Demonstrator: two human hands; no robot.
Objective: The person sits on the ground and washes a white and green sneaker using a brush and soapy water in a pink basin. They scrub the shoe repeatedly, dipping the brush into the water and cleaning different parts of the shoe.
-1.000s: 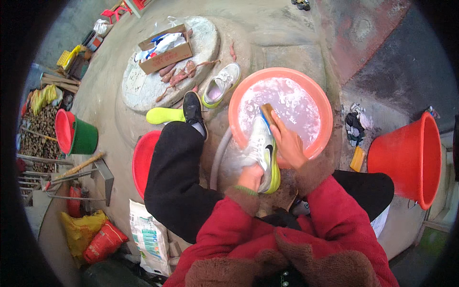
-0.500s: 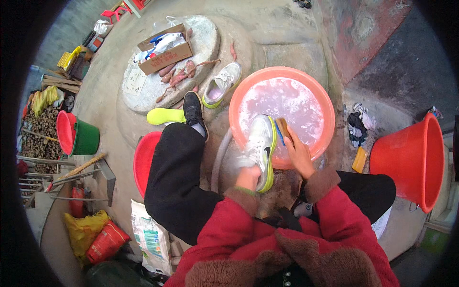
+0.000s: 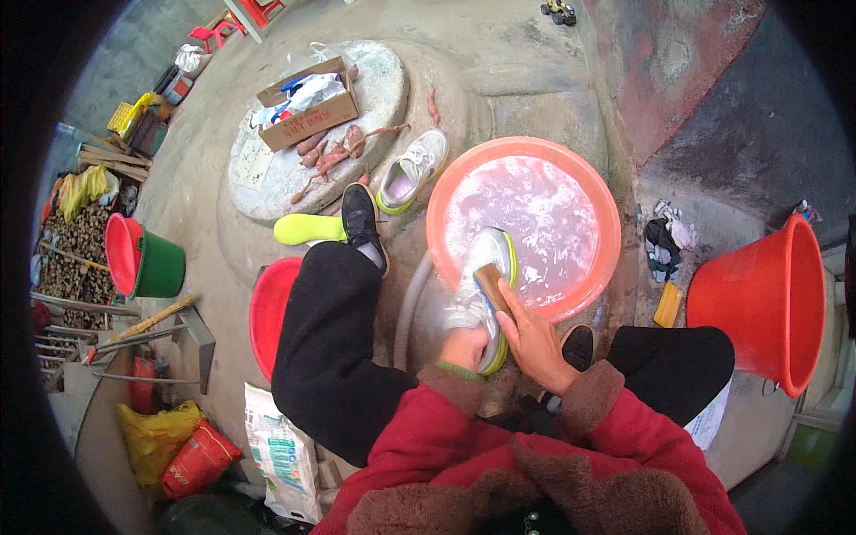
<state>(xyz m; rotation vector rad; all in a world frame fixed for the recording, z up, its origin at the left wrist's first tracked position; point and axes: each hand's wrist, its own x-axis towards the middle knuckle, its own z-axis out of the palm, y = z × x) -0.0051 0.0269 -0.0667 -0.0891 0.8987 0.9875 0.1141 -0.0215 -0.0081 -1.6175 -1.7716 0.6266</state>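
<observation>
My left hand (image 3: 465, 348) grips a white sneaker (image 3: 481, 267) with a yellow-green sole at its heel end; part of the fingers is hidden by the shoe. The sneaker's toe points away from me over the rim of an orange basin (image 3: 612, 241) that holds cloudy, foamy water. My right hand (image 3: 535, 343) is closed on a wooden scrub brush (image 3: 492, 291), pressed against the sneaker's upper. The matching sneaker (image 3: 415, 171) stands on the floor left of the basin. Beside it lies a bright yellow-green insole (image 3: 308, 229).
An open cardboard box (image 3: 310, 123) and several sweet potatoes (image 3: 332, 159) sit on a round stone slab (image 3: 259, 192). A grey hose (image 3: 412, 308) runs beside the basin. At right are a yellow bar (image 3: 669, 304), dark and light cloths (image 3: 664, 241) and a red bucket (image 3: 749, 303).
The brush has moved left from the sneaker's side onto its upper, and my right hand has turned and come nearer. The sneaker has shifted slightly toward me and tilted.
</observation>
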